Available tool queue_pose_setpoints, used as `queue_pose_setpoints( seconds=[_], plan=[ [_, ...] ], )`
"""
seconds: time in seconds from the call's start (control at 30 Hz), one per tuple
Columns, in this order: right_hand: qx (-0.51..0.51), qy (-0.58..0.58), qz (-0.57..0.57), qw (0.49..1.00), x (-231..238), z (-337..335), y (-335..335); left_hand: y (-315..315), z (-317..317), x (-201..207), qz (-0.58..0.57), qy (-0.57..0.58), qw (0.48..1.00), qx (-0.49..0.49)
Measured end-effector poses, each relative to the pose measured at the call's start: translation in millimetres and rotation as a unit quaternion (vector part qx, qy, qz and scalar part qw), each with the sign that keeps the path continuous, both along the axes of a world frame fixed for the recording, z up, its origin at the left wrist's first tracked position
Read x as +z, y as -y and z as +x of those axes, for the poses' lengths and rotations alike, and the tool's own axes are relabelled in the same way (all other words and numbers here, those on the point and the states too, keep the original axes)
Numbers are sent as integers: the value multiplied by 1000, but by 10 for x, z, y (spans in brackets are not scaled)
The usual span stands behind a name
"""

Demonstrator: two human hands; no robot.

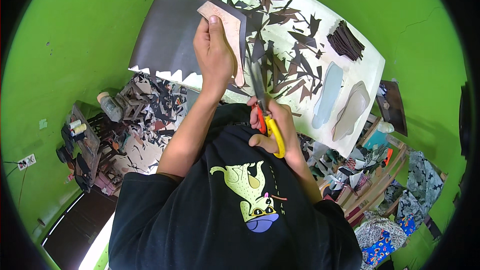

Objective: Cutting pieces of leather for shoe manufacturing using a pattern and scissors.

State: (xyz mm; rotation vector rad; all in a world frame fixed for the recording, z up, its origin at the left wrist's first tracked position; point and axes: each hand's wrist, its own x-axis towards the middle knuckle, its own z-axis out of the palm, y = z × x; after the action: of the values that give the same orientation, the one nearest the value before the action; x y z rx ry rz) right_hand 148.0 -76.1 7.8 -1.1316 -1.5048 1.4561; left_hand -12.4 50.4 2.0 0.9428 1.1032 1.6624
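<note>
Left hand: grasps tan template and dark piece above the white table | Right hand: grasps scissors by red-and-yellow handles at table's near edge, blades reaching over it | Dark sheet: table's left | Dark stack: table's right side

Behind the tan template, most fingers of the left hand are hidden, as is most of the dark piece under it, which shows only along the edges, and the faint marks on the template are too small to read. The tips of the scissors blur into the dark scraps, so whether they touch the dark piece cannot be told, while the handles partly cover the fingers of the right hand. The lower edge cuts off the black shirt.
</note>
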Motion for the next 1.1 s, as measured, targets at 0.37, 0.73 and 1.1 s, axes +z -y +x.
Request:
queue_pose_setpoints(
  seconds=[0.37, 0.73, 1.1],
  plan=[
    [28, 53, -25, 998, -9, -92, -38, -5, -9, 58, 20, -30, 998, 57],
    [-16, 87, 40, 995, 39, -280, -192, 138, 122, 58, 25, -41, 996, 74],
    [-19, 61, 47, 997, -18, -371, -284, 199, 75, -33, -15, -54, 998, 38]
  ],
)
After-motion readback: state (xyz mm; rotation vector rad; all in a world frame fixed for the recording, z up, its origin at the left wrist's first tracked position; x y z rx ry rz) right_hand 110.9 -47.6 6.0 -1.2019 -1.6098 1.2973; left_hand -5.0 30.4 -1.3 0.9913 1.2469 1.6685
